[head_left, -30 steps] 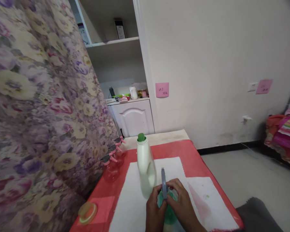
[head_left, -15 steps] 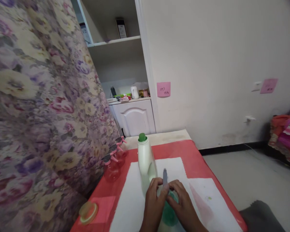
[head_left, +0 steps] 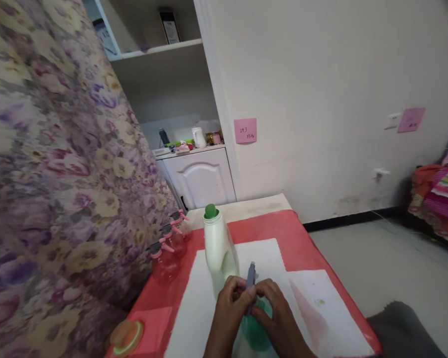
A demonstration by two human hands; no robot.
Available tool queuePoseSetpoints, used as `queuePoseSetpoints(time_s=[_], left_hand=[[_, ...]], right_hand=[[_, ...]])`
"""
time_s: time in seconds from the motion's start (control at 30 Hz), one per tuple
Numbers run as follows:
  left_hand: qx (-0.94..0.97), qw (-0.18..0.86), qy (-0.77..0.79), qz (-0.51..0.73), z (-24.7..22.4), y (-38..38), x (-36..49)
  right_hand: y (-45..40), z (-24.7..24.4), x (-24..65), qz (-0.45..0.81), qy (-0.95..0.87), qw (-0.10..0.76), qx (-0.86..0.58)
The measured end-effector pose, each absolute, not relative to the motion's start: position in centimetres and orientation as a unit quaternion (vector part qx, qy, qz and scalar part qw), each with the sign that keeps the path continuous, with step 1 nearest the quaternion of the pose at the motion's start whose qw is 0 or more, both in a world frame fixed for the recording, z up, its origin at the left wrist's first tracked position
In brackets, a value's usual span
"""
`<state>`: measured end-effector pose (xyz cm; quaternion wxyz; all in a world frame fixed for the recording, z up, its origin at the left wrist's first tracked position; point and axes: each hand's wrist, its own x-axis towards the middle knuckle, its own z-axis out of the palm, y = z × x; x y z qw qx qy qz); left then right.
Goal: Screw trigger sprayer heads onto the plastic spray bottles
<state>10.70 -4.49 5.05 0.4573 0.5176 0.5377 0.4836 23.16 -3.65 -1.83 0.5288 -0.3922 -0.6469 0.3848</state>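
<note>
Both hands are closed around the top of a small spray bottle with green in its clear body (head_left: 257, 330). My left hand (head_left: 229, 304) pinches the grey spray head (head_left: 251, 276) from the left side. My right hand (head_left: 275, 309) grips the neck just below the head, thumb and fingers bent inward. Fingers hide where head and bottle meet, so I cannot tell whether they are joined. Just beyond my left hand stands a tall pale green jug (head_left: 217, 248) with a handle, a green cap or spout (head_left: 211, 211) at its mouth. White paper (head_left: 194, 308) lies underneath.
Clear spray bottles with pink and black tops (head_left: 166, 263) stand along the left edge of the red-covered table (head_left: 261, 223). A round yellowish lid or dish (head_left: 127, 337) lies at the near left. Floral curtain (head_left: 78, 199) hangs close by; a stained white sheet (head_left: 328, 313) lies right.
The view has turned a little, so the table and jug appear shifted left. Both hands keep their hold at the top of the spray bottle, and the grey head leans slightly more.
</note>
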Motion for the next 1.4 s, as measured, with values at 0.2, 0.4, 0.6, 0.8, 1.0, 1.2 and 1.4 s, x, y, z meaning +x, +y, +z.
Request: queuePoseSetpoints(time_s=[0.2, 0.4, 0.6, 0.8, 1.0, 1.2, 1.4], left_hand=[[0.520, 0.490, 0.517, 0.471, 4.8, -4.1, 10.4], [0.495, 0.453, 0.535, 0.514, 3.5, -4.1, 11.1], [0.493, 0.395, 0.556, 0.541, 3.1, -4.5, 11.6], [0.502, 0.370, 0.558, 0.547, 2.4, -4.4, 11.6], [0.510, 0.342, 0.563, 0.553, 2.2, -4.4, 11.6], [0.510, 0.328, 0.567, 0.558, 2.2, -4.3, 11.7], [0.504, 0.344, 0.563, 0.557, 2.1, -4.6, 11.8]], right_hand=[[-3.6, -1.7, 23.3, 0.396, -0.649, 0.523, -0.385], [-3.6, -1.4, 23.2, 0.408, -0.645, 0.515, -0.391], [-3.5, -1.0, 23.7, 0.413, -0.665, 0.507, -0.362], [-3.6, -1.3, 22.7, 0.371, -0.630, 0.535, -0.422], [-4.0, -1.3, 22.6, 0.379, -0.624, 0.549, -0.406], [-3.8, -1.3, 22.8, 0.386, -0.614, 0.570, -0.387], [-4.1, -1.4, 22.7, 0.414, -0.612, 0.553, -0.385]])
